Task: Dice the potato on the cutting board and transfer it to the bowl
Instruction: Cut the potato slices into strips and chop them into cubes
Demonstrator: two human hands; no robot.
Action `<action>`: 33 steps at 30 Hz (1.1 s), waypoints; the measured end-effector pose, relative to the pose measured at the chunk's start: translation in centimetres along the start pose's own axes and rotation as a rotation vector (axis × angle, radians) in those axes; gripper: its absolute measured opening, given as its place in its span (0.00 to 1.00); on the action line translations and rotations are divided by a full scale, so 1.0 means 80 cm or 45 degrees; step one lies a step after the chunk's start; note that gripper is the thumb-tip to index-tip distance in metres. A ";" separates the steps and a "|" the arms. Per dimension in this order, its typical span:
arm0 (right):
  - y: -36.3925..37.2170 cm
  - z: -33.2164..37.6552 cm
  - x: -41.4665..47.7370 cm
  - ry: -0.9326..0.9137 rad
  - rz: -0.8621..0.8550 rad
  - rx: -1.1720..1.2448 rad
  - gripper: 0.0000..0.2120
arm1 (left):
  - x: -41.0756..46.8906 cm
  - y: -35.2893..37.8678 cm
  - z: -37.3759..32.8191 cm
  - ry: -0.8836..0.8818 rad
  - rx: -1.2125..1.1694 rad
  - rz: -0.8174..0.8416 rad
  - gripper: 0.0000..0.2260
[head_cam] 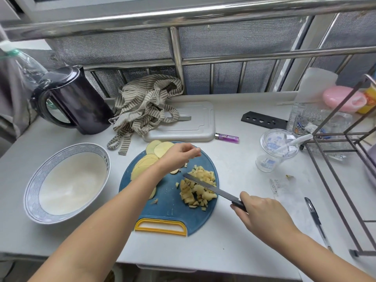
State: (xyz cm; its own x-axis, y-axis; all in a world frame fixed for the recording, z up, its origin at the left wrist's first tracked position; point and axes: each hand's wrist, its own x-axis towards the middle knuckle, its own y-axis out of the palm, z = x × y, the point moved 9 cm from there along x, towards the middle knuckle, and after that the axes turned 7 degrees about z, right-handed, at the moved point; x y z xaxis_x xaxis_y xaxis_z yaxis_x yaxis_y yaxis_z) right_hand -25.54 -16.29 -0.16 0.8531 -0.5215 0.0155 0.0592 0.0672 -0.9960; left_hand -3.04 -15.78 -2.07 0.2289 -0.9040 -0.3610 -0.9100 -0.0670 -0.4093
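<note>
A round blue cutting board [168, 208] with a yellow handle lies in the middle of the counter. Thin potato slices [142, 165] are fanned along its far left side. A pile of diced potato [200, 189] sits on its right side. My right hand [262, 214] grips the black handle of a knife [205, 186], and the blade lies across the diced pile. My left hand [179, 156] hovers over the board's far part between slices and dice, fingers loosely curled, with nothing visible in them. A white bowl [32, 192] with a blue patterned rim stands empty to the left of the board.
A dark kettle [75, 102] and a striped cloth [142, 106] sit at the back left. A grey plastic board [189, 127] and a purple lighter [226, 138] lie behind the cutting board. On the right are a plastic cup [274, 153], a pen [317, 220] and a metal rack [345, 163].
</note>
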 end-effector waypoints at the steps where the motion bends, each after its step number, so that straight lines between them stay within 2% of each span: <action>1: 0.001 -0.001 -0.002 0.002 0.011 -0.004 0.31 | -0.003 -0.005 0.001 0.025 0.041 -0.055 0.09; 3: 0.003 0.001 -0.003 0.004 0.036 -0.023 0.31 | -0.014 -0.005 0.006 0.050 0.175 -0.052 0.07; 6: 0.001 0.006 0.001 0.009 0.057 -0.026 0.32 | -0.027 0.016 0.013 0.024 0.332 0.117 0.08; 9: -0.002 0.010 0.004 0.009 0.065 0.007 0.32 | -0.037 0.035 0.010 0.013 0.326 0.235 0.13; 12: -0.004 0.011 0.005 0.038 0.095 0.008 0.32 | -0.037 0.044 0.010 0.001 0.308 0.265 0.13; 17: -0.007 0.009 0.000 0.109 0.169 0.054 0.32 | -0.025 0.031 0.015 -0.004 0.348 0.139 0.14; 20: -0.003 0.003 -0.010 0.181 0.209 0.091 0.30 | -0.025 0.000 0.009 0.049 0.215 -0.131 0.10; 22: 0.002 0.002 -0.017 0.231 0.244 0.096 0.24 | -0.037 -0.020 0.011 0.061 0.119 -0.343 0.07; 24: 0.011 -0.004 -0.026 0.382 0.268 0.199 0.18 | -0.056 -0.029 0.024 0.019 0.078 -0.459 0.06; 26: 0.018 -0.002 -0.038 0.485 0.283 0.323 0.18 | -0.071 -0.026 0.048 -0.087 0.154 -0.470 0.05; 29: 0.023 0.008 -0.048 0.621 0.254 0.492 0.19 | -0.080 -0.012 0.086 -0.255 0.347 -0.353 0.06; 33: 0.038 0.027 -0.057 0.744 0.260 0.592 0.21 | -0.071 -0.006 0.103 -0.288 0.498 -0.237 0.07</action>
State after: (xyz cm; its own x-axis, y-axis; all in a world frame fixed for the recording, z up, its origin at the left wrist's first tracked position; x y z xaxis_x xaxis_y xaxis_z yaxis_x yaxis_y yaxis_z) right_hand -28.16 -11.88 -3.04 0.4658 -0.8160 -0.3423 0.2518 0.4930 -0.8328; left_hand -1.07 -7.17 -6.72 0.4843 -0.7742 -0.4075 -0.6583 -0.0157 -0.7526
